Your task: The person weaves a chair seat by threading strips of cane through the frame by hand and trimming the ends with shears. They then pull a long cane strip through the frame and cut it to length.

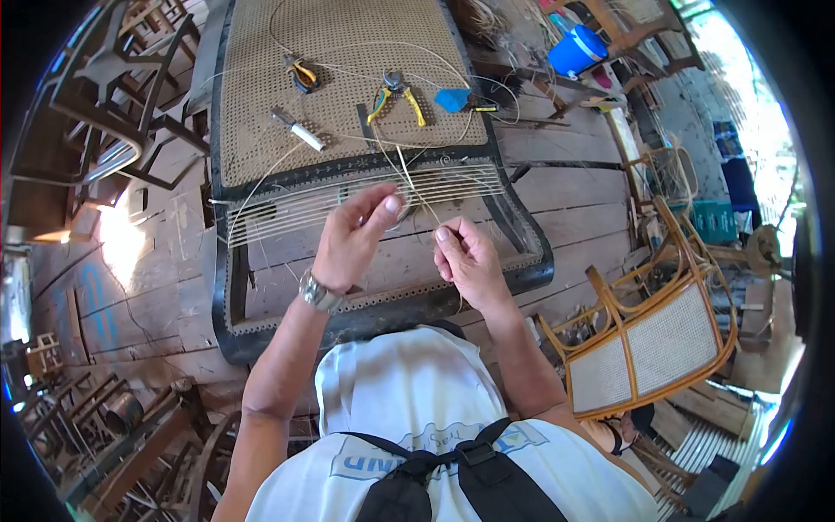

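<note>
Straps (496,487) nearest, right hand (470,259) pinches strand (425,205) above open frame (248,348); left hand (352,233), can't tell.

A thin, pale cane strand (424,205) is pinched between thumb and fingers of the right hand (470,261), slanting up across a row of taut strands (300,211); the left hand (358,233) is just beside it, its grip on any strand unclear. The row runs side to side over a gap in a dark frame (383,306) lined with small holes, and beyond it the frame holds a densely woven tan panel (357,43)
</note>
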### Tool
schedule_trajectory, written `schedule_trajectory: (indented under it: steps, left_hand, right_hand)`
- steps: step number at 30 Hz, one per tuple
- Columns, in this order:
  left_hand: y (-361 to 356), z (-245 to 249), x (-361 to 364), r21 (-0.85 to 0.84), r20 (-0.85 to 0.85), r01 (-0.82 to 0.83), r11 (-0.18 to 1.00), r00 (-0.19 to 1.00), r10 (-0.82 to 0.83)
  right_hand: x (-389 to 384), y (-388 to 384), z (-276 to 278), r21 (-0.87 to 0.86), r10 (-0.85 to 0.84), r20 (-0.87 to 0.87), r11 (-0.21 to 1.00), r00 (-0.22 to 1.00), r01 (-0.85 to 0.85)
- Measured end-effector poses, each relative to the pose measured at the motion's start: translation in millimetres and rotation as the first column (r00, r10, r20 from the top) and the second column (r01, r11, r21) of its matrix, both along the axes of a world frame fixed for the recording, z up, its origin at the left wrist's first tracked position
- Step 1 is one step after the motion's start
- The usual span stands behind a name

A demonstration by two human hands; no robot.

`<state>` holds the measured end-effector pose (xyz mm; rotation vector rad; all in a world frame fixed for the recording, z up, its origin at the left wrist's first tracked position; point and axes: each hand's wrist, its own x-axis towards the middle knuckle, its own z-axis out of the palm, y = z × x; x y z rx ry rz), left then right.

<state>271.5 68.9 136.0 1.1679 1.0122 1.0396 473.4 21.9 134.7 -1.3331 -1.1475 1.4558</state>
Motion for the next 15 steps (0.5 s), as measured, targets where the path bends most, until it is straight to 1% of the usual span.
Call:
schedule_trajectory:
  steps: [1,2,3,5,6,7,8,9,11,13,14,15]
  left_hand:
    - [2.8,1.4,7.2,-0.032,0.095,0.042,0.999,0.995,-0.039]
    - [4.9,-3.4,14.7,-0.006,0.162,0.085,0.996,0.983,-0.082]
    - [5.2,-2.2,19.1,-0.008,0.153,0.074,0.997,0.986,-0.072]
    - [6.4,-0.1,28.2,-0.153,0.134,0.145,0.978,0.983,-0.124]
    - [5.8,-1.0,35.2,-0.203,0.209,0.113,0.973,0.975,-0.070]
    - [5.7,-3.9,39.9,-0.209,0.203,0.106,0.972,0.977,-0.063]
    - [5.9,-7.9,41.8,-0.260,0.325,0.106,0.960,0.946,-0.016]
    - [5.9,-12.3,42.1,-0.307,0.438,0.110,0.945,0.898,0.038]
    - [2.6,-21.9,44.5,-0.336,0.436,0.090,0.937,0.897,0.070]
    - [-9.1,-26.1,50.4,-0.480,0.426,-0.011,0.877,0.871,0.244]
    - [-16.8,-24.1,52.9,-0.489,0.463,0.018,0.872,0.852,0.242]
    - [-25.1,-22.8,56.7,-0.487,0.460,0.011,0.873,0.853,0.246]
  right_hand:
    - [2.4,1.1,0.4,0.000,0.019,0.021,1.000,1.000,-0.019]
    - [6.1,1.1,1.3,0.002,0.035,0.040,0.999,0.999,-0.035]
    - [11.2,-0.6,2.3,0.000,0.045,0.031,0.999,0.998,-0.045]
    - [22.4,-2.1,3.2,-0.028,0.136,0.006,0.990,0.991,-0.136]
    - [29.4,-3.1,4.0,-0.028,0.142,-0.001,0.989,0.990,-0.142]
    - [37.6,-5.1,4.7,-0.045,0.187,-0.050,0.981,0.981,-0.189]
    - [45.5,-8.5,4.3,-0.060,0.230,-0.100,0.970,0.968,-0.237]
    - [53.3,-12.5,3.6,-0.063,0.238,-0.110,0.967,0.965,-0.246]
    - [64.8,-16.5,2.9,-0.084,0.287,-0.056,0.953,0.956,-0.291]
    - [70.0,-20.1,-2.2,-0.081,0.289,-0.080,0.952,0.954,-0.295]
    - [73.0,-21.1,-4.5,-0.080,0.279,-0.093,0.955,0.956,-0.286]
    - [74.8,-21.1,-5.7,-0.076,0.285,-0.096,0.953,0.954,-0.292]
